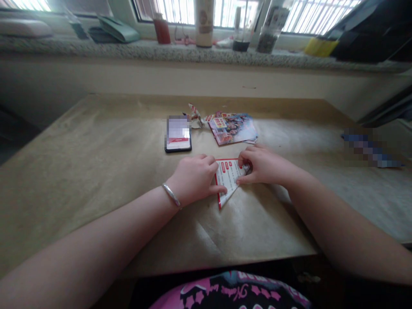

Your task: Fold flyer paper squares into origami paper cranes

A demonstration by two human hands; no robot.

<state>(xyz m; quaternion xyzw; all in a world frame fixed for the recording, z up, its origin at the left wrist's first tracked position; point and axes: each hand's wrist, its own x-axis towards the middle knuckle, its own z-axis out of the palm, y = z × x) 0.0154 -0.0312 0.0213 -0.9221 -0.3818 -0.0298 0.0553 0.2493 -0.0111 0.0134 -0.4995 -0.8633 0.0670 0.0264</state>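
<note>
A sheet of printed paper (229, 174), white with red borders and red labels, lies on the table folded to a triangle whose point faces me. My left hand (197, 178), with a silver bangle at the wrist, grips the paper's left edge; its thumb presses on the printed face and the other fingers are bent along the edge. At the right corner, my right hand (257, 165) pinches the paper between thumb and curled fingers, where a small darker printed part shows. Both hands rest low over the tabletop.
Beyond my hands lie a phone (178, 134), a twisted folded-paper piece (197, 118) and a stack of colourful leaflets (233, 128). A blurred blue item (370, 148) is at the table's right. Bottles, including a red one (161, 30), line the stone windowsill (144, 50).
</note>
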